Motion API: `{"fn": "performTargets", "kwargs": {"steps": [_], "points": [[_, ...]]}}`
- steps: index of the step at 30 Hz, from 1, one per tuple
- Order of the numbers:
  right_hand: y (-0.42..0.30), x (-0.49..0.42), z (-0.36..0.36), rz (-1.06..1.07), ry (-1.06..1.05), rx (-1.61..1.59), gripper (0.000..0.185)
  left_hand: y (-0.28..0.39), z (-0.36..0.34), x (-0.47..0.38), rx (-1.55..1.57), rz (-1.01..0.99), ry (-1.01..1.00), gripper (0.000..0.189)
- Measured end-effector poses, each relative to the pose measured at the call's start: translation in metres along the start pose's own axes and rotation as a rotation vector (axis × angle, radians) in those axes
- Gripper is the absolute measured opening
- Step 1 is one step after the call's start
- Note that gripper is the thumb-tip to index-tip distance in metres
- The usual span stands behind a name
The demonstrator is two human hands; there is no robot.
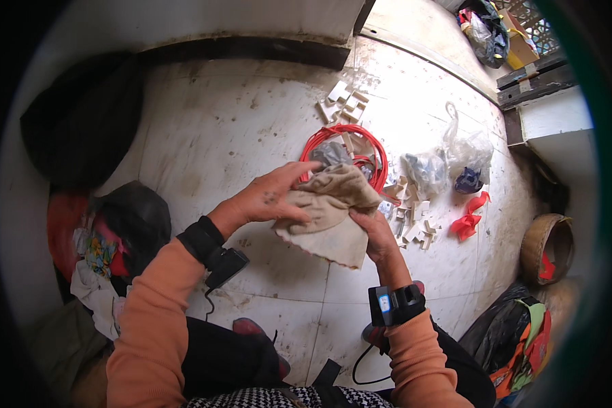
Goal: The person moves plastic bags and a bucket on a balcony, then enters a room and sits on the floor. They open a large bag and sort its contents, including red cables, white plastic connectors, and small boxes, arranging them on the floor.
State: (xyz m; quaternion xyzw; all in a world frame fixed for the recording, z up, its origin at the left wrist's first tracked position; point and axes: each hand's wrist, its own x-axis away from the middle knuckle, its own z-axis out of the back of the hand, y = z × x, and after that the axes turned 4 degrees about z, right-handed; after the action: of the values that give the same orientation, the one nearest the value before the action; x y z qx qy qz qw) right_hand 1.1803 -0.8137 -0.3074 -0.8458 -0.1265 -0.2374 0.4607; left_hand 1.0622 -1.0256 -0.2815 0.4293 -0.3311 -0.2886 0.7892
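A beige cloth [331, 214] with a stitched lower edge is held up above the floor, its upper part folded and wrinkled. My right hand [380, 237] grips it at the right side, thumb on top. At the cloth's left side is my left hand [265, 196], thumb lying over the fabric and fingers spread apart; whether it pinches the cloth is unclear. Just beyond lies a coil of red cable [380, 148] on the floor, partly hidden by the cloth. A grey plastic bag [331, 153] sits within the coil.
White plastic fittings [415, 224] lie scattered right of the coil, with more fittings [344, 102] behind it. Clear plastic bags [469, 153] and red scraps [466, 224] are farther right. A cardboard ring [533, 250] stands at right; black bags with fabrics [137, 219] are at left.
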Motion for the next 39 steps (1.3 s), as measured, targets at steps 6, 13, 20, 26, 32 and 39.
{"fn": "performTargets", "kwargs": {"steps": [6,13,20,26,32,39], "points": [[-0.009,-0.002,-0.002,0.054,-0.103,-0.124,0.048,-0.006,-0.021,0.002,0.794,0.188,-0.03,0.091],[0.011,-0.002,-0.008,-0.123,-0.195,-0.557,0.049,-0.004,-0.038,0.005,1.519,0.161,-0.267,0.067],[0.017,-0.008,-0.018,-0.062,-0.156,-0.52,0.045,-0.005,-0.042,0.002,1.399,0.318,0.021,0.048],[0.017,-0.007,-0.02,-0.041,-0.258,-0.44,0.053,-0.009,-0.027,-0.005,1.342,0.196,0.067,0.041],[0.009,0.009,-0.035,-0.195,-0.349,-0.803,0.055,-0.006,-0.03,-0.008,1.512,0.217,0.165,0.04],[-0.004,0.002,-0.037,-0.002,-0.167,-0.712,0.048,0.0,-0.034,-0.017,1.254,0.204,0.219,0.042]]}}
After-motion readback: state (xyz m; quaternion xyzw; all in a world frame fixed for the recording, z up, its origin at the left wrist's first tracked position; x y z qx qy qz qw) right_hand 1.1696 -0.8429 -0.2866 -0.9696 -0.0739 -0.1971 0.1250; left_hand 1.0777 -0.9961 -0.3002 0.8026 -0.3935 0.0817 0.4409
